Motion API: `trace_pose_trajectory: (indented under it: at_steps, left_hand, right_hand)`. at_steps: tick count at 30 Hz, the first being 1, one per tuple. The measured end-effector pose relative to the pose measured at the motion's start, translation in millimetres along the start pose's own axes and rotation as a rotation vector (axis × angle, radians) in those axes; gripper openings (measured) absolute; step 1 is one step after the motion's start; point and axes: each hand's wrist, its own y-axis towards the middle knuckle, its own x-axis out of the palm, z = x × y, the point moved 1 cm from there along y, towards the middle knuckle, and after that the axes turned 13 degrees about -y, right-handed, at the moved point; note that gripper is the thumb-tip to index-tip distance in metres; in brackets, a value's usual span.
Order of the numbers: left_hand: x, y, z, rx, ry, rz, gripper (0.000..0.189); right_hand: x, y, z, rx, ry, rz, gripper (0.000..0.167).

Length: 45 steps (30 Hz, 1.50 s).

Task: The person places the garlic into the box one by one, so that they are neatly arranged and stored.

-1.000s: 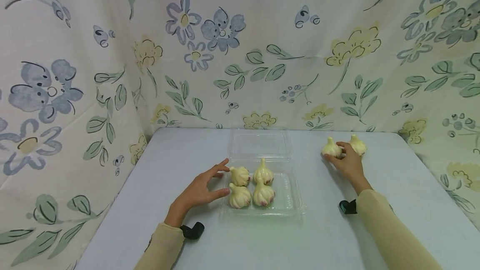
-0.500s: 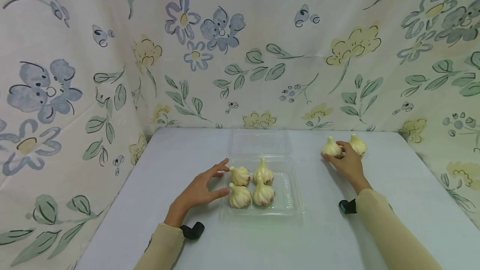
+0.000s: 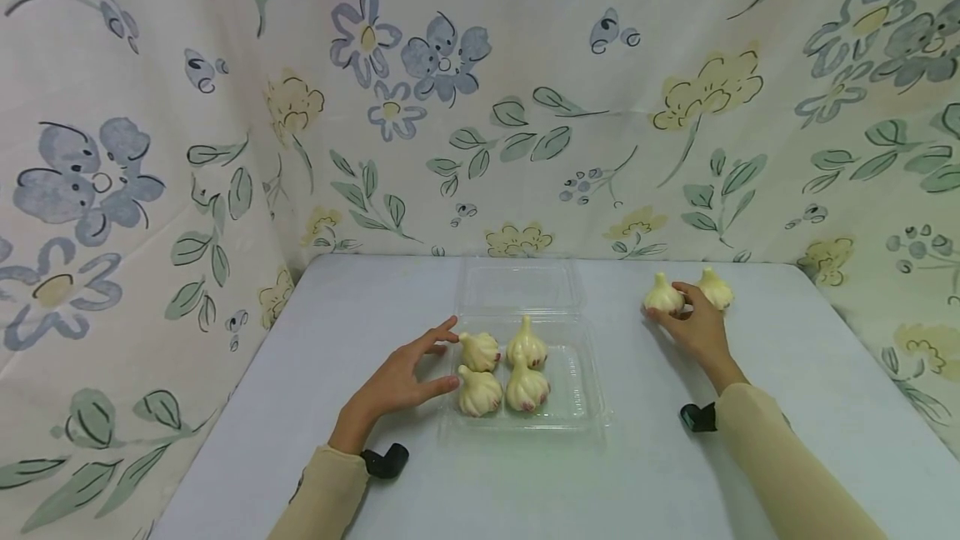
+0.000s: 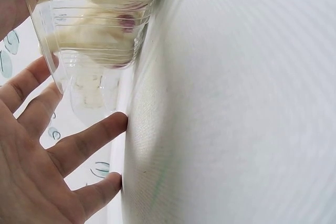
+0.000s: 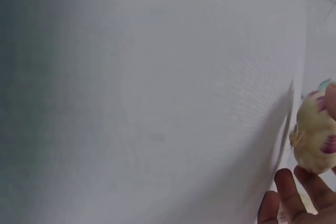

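In the head view, my right hand [image 3: 697, 327] pinches a pale garlic bulb [image 3: 662, 295] between thumb and fingers at the table's right rear. The right wrist view shows that bulb's purple-streaked side [image 5: 315, 129]. A second garlic bulb [image 3: 716, 288] sits just behind that hand, partly covered by it. My left hand [image 3: 397, 375] has its fingers spread along the left rim of a clear plastic clamshell box [image 3: 577, 394]. Several garlic bulbs [image 3: 527, 388] fill the box's left and middle parts. In the left wrist view, two of the left hand's fingertips [image 4: 119, 121] rest on the table.
The clamshell's clear lid [image 3: 517, 288] lies folded back behind its base. A white table [image 3: 360, 298] carries everything. Behind it and on both sides hangs a floral curtain [image 3: 480, 107]. Black wrist cameras [image 3: 386, 462] jut out beside both sleeves.
Both hands, the garlic bulbs and the box keep their places. Only the right wrist and sleeve shift very slightly to the right.
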Motion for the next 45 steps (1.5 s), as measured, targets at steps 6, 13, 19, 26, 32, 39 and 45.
trace_pose_trajectory:
  at_steps: [6, 13, 19, 26, 32, 39, 45]
  left_hand:
    - [-0.7, 1.0, -0.1, -0.004, 0.000, 0.001, 0.082]
    - [-0.2, 0.3, -0.1, 0.000, -0.020, 0.000, 0.081]
    - [0.3, 0.0, -0.3, 0.002, -0.021, 0.003, 0.081]
    - [0.6, -0.1, -1.2, 0.005, -0.016, 0.003, 0.081]
    - [0.2, 0.2, -1.2, 0.008, -0.018, -0.003, 0.082]
    - [0.3, 0.9, -1.8, 0.016, -0.004, -0.001, 0.081]
    - [0.0, 0.2, -0.7, 0.009, -0.007, 0.001, 0.082]
  right_hand:
    - [0, -1.2, 0, -0.009, 0.010, 0.017, 0.074]
    - [1, -5.7, 0, -0.012, 0.020, 0.017, 0.075]
    - [0, -10.7, -2, 0.002, 0.026, -0.006, 0.077]
    - [-2, -16.5, -7, -0.006, 0.044, -0.022, 0.077]
    - [-5, -22.7, -16, -0.050, 0.087, -0.023, 0.075]
    - [-6, -28.4, -30, -0.093, 0.112, -0.022, 0.073]
    - [-7, -32.9, -41, -0.128, 0.116, 0.001, 0.070]
